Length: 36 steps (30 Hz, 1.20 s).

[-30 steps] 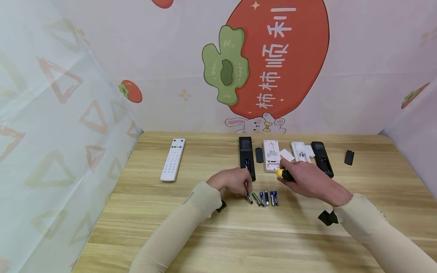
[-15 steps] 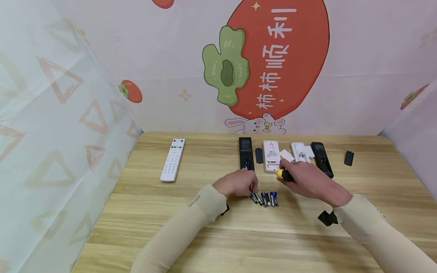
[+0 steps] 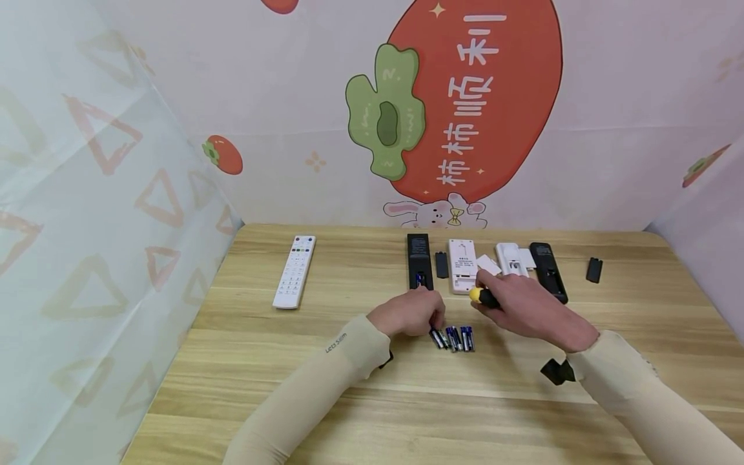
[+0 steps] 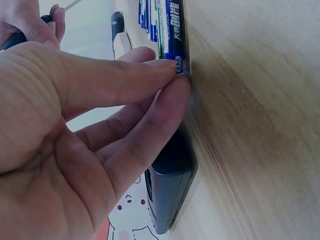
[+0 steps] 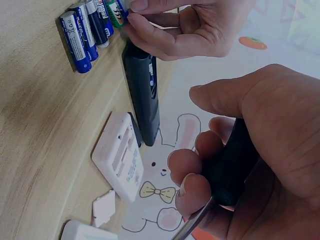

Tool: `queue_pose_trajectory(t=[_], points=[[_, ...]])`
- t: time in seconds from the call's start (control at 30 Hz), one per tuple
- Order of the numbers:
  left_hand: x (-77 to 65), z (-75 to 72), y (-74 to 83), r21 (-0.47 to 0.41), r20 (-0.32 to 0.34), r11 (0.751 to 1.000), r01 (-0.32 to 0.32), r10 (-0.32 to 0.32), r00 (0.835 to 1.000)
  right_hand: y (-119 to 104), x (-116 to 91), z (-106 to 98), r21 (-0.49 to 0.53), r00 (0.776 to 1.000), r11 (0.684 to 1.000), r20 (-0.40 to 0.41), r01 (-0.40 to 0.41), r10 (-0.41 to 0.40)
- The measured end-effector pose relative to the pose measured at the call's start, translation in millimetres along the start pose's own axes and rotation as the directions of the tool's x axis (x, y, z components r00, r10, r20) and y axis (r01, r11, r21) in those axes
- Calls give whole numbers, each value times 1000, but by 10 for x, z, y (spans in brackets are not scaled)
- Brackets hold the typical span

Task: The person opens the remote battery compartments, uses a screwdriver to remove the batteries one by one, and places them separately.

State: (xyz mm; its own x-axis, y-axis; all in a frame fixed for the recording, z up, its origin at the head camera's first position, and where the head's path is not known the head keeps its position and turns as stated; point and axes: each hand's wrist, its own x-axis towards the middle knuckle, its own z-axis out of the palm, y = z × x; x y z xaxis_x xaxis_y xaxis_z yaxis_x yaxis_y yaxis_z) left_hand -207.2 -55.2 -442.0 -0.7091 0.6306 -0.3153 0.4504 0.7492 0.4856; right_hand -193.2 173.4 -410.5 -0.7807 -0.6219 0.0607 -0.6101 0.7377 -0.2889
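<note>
My left hand point(image 3: 409, 312) is low over the table at the left end of a row of several batteries point(image 3: 453, 339). In the left wrist view its thumb and a finger pinch the end of a blue battery point(image 4: 174, 32) lying on the wood. My right hand point(image 3: 531, 310) grips a screwdriver point(image 3: 485, 298) with a black and yellow handle; its metal shaft shows in the right wrist view. Just beyond the left hand lies a black remote point(image 3: 418, 255) with its battery bay exposed and a blue battery inside; the hand hides its near end.
A white remote point(image 3: 463, 258), a smaller white remote point(image 3: 508, 250) and another black remote point(image 3: 548, 271) lie back up along the far side. Loose covers include a black one point(image 3: 442, 265) and another black one point(image 3: 594, 270). At left rests a white button-side-up remote point(image 3: 294, 271).
My left hand has shifted right, bringing the leftmost battery closer against the others in the row. The right hand stays put with the screwdriver.
</note>
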Motion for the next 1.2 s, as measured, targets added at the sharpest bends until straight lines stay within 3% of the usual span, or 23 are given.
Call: queue_pose_trajectory(t=[0.27, 0.4, 0.53, 0.63, 0.83, 1.2], points=[[-34, -81, -66, -44, -80, 999, -22, 18, 997, -20, 0, -15, 5, 1000, 1000, 3, -17, 17], [-81, -238, -154, -56, -171, 998, 26, -35, 985, -30, 4, -35, -18, 1000, 1000, -8, -24, 24], [-106, -350, -296, -1, -257, 996, 90, -87, 962, -45, 4, -62, -43, 999, 999, -19, -33, 32], [-104, -385, -394, 81, -282, 991, 109, -82, 956, -61, 5, -75, -52, 999, 998, -31, -28, 26], [-52, -364, -494, 177, -254, 979, 106, -59, 965, -85, 7, -89, -60, 999, 998, -52, -9, 6], [38, -298, -556, 224, -168, 965, 135, -99, 981, -153, 37, -145, -15, 997, 999, -73, 35, -36]])
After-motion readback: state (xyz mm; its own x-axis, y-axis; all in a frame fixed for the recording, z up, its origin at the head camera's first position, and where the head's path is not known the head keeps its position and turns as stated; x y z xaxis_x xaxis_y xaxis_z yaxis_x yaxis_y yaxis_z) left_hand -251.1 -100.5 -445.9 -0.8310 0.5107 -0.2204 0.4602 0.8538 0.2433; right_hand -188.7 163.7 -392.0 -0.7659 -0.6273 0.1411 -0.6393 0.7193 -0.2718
